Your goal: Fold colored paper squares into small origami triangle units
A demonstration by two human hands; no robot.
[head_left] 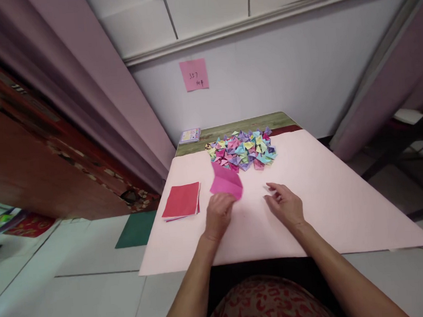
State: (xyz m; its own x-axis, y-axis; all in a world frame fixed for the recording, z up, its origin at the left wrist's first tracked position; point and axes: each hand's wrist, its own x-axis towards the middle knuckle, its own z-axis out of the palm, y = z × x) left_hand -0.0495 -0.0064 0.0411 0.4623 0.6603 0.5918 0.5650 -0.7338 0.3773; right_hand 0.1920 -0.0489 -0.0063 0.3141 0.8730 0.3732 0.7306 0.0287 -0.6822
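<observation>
My left hand (219, 215) pinches the near edge of a magenta sheet of paper (227, 180), raised above the pale pink table cover. Creases run across the sheet, and its upper corner stands up. To the right, my right hand (285, 203) is held over the cover with its fingers apart and nothing in them. Beyond both hands lies a heap of small folded paper pieces (245, 148) in purple, yellow, blue, green and pink. A stack of square paper sheets (181, 201), red on top, rests left of my left hand.
The pale pink cover (332, 207) spreads over the table. At the back left corner sits a small stack of printed packs (189, 136). A pink note (194, 75) with handwriting is stuck on the wall. Curtains hang on both sides, and a red door (49, 142) stands at left.
</observation>
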